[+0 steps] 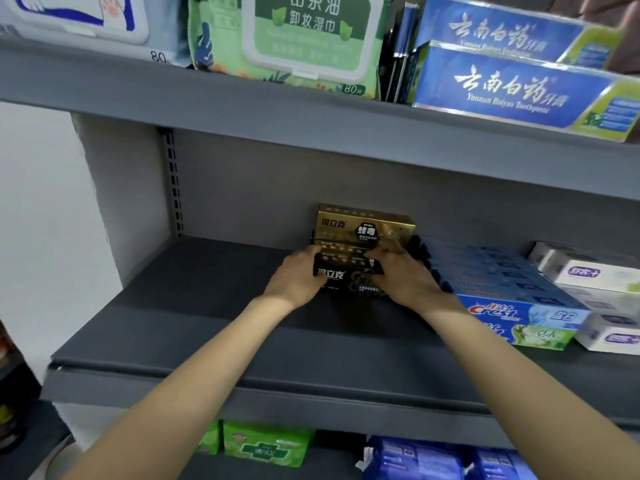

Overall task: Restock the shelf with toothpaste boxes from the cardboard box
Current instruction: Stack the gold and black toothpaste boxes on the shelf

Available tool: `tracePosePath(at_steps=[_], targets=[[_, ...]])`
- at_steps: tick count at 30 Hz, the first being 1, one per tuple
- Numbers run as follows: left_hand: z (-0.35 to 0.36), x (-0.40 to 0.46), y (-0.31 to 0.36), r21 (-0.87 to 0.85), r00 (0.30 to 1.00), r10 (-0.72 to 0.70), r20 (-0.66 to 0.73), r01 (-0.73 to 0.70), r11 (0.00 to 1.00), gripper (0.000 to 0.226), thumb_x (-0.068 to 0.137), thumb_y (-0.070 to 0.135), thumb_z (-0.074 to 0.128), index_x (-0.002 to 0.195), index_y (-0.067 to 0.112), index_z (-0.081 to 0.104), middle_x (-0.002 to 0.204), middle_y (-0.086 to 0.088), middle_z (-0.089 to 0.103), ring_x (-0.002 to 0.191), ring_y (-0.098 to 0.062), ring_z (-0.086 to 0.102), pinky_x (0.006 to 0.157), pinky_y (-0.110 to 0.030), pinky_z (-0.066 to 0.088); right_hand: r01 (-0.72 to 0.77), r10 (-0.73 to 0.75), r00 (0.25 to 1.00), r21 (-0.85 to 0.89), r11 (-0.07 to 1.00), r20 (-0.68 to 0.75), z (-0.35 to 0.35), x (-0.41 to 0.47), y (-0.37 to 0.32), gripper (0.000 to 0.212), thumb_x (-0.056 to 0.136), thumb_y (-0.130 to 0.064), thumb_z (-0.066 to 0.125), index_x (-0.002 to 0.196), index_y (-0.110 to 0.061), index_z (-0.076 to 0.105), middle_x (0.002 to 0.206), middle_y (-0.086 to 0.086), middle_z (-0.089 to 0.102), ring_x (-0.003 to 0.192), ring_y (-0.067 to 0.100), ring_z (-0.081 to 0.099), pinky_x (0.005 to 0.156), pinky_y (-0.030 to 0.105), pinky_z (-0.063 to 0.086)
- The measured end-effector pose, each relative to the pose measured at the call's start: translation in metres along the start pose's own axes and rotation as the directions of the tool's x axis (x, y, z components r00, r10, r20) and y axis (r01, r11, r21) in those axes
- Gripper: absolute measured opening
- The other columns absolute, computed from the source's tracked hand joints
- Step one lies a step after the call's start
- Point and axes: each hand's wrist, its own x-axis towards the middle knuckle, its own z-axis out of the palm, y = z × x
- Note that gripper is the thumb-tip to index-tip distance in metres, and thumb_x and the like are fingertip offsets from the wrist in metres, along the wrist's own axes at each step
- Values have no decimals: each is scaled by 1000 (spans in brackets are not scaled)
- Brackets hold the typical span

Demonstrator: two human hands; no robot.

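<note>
A stack of black toothpaste boxes [348,277] lies on the middle grey shelf [214,327], in front of a gold box [363,225] that stands at the back. My left hand [298,278] grips the stack's left end, thumb on top. On the stack's right end, my right hand [401,277] holds it with its fingers curled over the top. Blue Crest toothpaste boxes [512,306] sit stacked just right of my right hand. The cardboard box is out of view.
White and purple toothpaste boxes [588,271] stand at the far right. The upper shelf holds wet-wipe packs [304,39] and blue toothpaste boxes [512,84]. Green packs [266,445] and blue packs [433,459] fill the lower shelf. A white wall [38,220] lies left.
</note>
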Motion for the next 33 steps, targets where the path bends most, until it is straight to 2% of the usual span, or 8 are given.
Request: tracePosePath(at_steps=[3, 7, 11, 17, 22, 26, 30, 33], targets=[[-1, -16, 11, 233, 998, 12, -66, 4, 972, 47, 93, 18, 50, 139, 22, 39, 132, -9, 48, 114, -28, 53, 92, -42, 48, 5, -1, 999, 64, 998, -48, -6, -11, -14, 47, 91, -16, 50, 137, -23, 44, 144, 6, 37, 131, 28, 40, 105, 45, 38], [-9, -55, 31, 414, 982, 84, -172, -5, 910, 31, 93, 16, 46, 124, 17, 50, 124, -7, 52, 107, -28, 55, 84, -34, 43, 27, -6, 993, 180, 983, -120, -13, -44, -39, 37, 91, -18, 49, 128, -25, 52, 131, 9, 55, 115, 31, 54, 95, 42, 47], [-12, -112, 46, 410, 948, 158, -276, -33, 911, 20, 93, 20, 47, 112, 15, 53, 111, -4, 59, 99, -26, 58, 76, -35, 45, 142, -94, 977, 256, 956, -193, -15, -104, -62, 30, 91, -12, 46, 119, -18, 57, 117, 10, 61, 107, 29, 58, 88, 40, 49], [-3, -227, 44, 342, 929, 110, -355, 20, 939, 21, 91, 23, 49, 110, 20, 56, 105, 0, 66, 98, -25, 61, 73, -36, 47, 263, -220, 961, 308, 914, -166, 1, -205, -100, 21, 90, -9, 45, 107, -13, 57, 105, 8, 59, 101, 28, 55, 79, 39, 48], [1, -325, 9, 304, 950, -88, -301, 183, 935, 24, 90, 20, 50, 112, 17, 59, 104, -6, 68, 96, -30, 62, 73, -38, 51, 310, -313, 948, 382, 871, -56, 42, -278, -149, 22, 90, -12, 46, 106, -14, 61, 108, 8, 63, 102, 29, 57, 79, 40, 48], [2, -400, -36, 307, 940, -264, -215, 322, 896, 24, 89, 19, 51, 111, 16, 58, 102, -9, 68, 97, -32, 62, 73, -43, 52, 342, -408, 908, 389, 855, 99, 83, -325, -199, 24, 93, -15, 44, 112, -13, 59, 112, 10, 60, 103, 30, 56, 73, 37, 47], [-7, -463, -92, 228, 857, -500, -128, 516, 826, 24, 90, 21, 50, 110, 13, 62, 103, -14, 68, 101, -34, 61, 79, -43, 51, 344, -453, 868, 411, 844, 204, 119, -357, -258, 22, 93, -15, 42, 106, -12, 60, 110, 12, 60, 102, 32, 56, 73, 38, 45], [-22, -501, -140, 149, 784, -600, -158, 620, 771, 23, 88, 20, 49, 103, 13, 65, 103, -15, 69, 102, -36, 61, 84, -41, 50, 329, -470, 842, 439, 836, 264, 150, -372, -307, 23, 92, -14, 42, 105, -14, 62, 109, 9, 61, 100, 30, 57, 73, 36, 46]])
